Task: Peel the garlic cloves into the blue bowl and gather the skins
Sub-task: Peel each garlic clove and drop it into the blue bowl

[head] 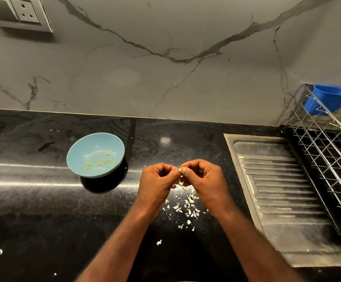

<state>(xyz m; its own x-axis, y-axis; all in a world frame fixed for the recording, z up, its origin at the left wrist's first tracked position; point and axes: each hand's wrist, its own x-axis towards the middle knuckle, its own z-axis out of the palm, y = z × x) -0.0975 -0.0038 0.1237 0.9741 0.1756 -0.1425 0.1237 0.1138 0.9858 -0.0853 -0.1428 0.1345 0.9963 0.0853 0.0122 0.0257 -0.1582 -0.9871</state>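
Peeling looks partway done (a judgement from how things lie). Left hand (157,178) and right hand (203,177) meet fingertip to fingertip above the black surface (33,200). Each has its fingers curled, and together they pinch one small garlic clove (180,170). Just beneath them, loose white skins (186,208) lie scattered on the surface, not yet gathered. Further left, well apart from the hands, the blue bowl (88,143) holds several peeled cloves (98,162). Whether unpeeled cloves remain cannot be told.
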